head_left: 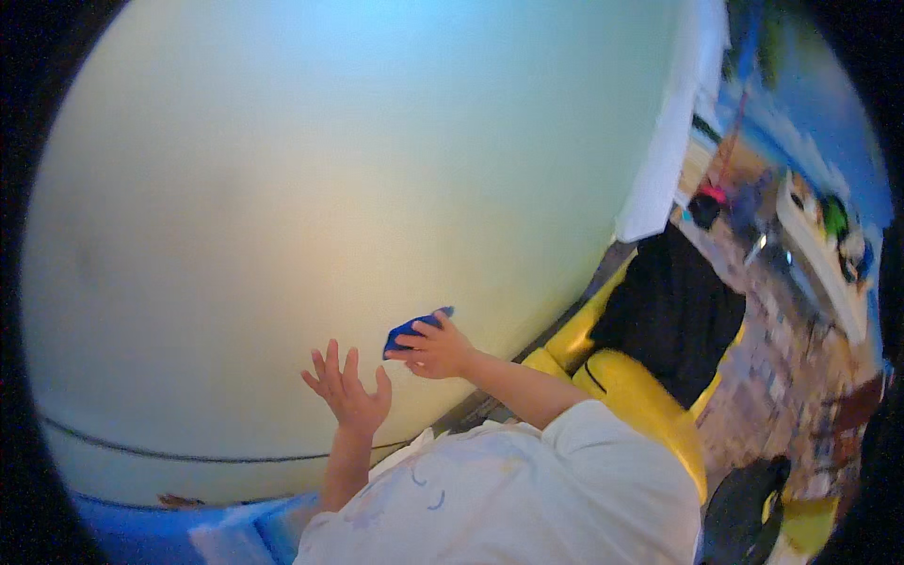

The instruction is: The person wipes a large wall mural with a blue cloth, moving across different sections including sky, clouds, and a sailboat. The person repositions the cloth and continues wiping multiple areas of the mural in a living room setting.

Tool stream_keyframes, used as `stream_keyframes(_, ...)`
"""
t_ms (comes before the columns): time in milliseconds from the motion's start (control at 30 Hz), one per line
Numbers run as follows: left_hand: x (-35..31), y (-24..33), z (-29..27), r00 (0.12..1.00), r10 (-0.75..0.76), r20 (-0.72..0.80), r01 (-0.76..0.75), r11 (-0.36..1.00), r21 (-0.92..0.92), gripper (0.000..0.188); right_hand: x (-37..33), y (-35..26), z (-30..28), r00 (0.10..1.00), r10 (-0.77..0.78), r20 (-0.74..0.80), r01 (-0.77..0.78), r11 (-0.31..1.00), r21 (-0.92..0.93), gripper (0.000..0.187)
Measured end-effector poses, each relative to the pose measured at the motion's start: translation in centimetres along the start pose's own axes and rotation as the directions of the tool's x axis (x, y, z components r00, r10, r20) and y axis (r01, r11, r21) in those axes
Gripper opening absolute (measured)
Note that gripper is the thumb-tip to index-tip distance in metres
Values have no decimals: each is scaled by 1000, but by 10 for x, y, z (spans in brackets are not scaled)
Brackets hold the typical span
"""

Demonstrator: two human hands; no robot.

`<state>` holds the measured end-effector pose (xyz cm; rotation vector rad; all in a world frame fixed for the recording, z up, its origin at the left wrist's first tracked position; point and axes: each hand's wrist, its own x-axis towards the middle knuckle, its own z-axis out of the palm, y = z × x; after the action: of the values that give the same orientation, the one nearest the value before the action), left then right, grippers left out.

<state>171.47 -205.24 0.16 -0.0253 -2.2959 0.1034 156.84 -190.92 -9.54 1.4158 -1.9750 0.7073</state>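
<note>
No lettering, number or sign is legible anywhere in view.

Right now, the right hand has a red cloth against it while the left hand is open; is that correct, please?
Not quite: in the head view, the cloth against the right hand is blue, not red; the left hand is open.

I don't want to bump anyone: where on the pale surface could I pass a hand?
The pale surface looks bare above the blue item, out to the white strip on the right, and left of the left hand. It is crowded at lower centre, with the right hand over that item, beside the spread left hand.
</note>
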Motion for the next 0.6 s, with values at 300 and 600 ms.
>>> stream_keyframes(300,-69,-22,-30,958,-229,172,236,972,-21,70,176,-10,-113,725,289,-626,-351,936,25,68)
stream_keyframes(600,-77,-25,-40,922,-367,-124,352,927,-127,61,80,-77,6,916,-402,-8,387,886,-256,53)
